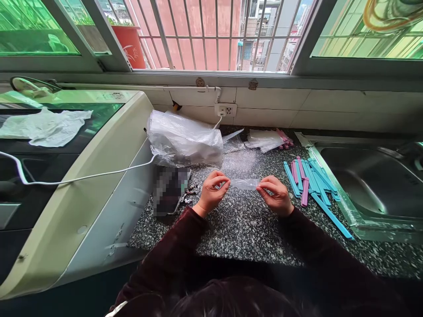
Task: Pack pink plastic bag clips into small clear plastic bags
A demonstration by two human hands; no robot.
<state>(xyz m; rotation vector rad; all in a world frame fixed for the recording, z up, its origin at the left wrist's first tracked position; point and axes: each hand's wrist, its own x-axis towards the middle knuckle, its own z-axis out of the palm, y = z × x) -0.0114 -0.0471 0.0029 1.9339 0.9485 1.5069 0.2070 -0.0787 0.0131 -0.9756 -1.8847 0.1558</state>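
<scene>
Stretched between my two hands is a small clear plastic bag [245, 183], held above the speckled counter [231, 229]. My left hand [213, 190] pinches one end of it between thumb and fingers. At the other end, my right hand [275, 194] grips it in a similar pinch. Whether anything lies inside the bag cannot be made out. Right of my right hand lies a loose pile of blue strips [317, 176], flat and plastic-looking, with several pink strips [304, 191] among them. A phone-like dark device [172, 189], partly blurred out, lies left of my left hand.
A large bundle of clear plastic [185, 136] sits against the washing machine [109, 176]. Behind my hands are bagged pink strips [284, 138] and a wall socket [226, 110] with a plugged-in white cable. A steel sink [370, 176] borders the counter on the right.
</scene>
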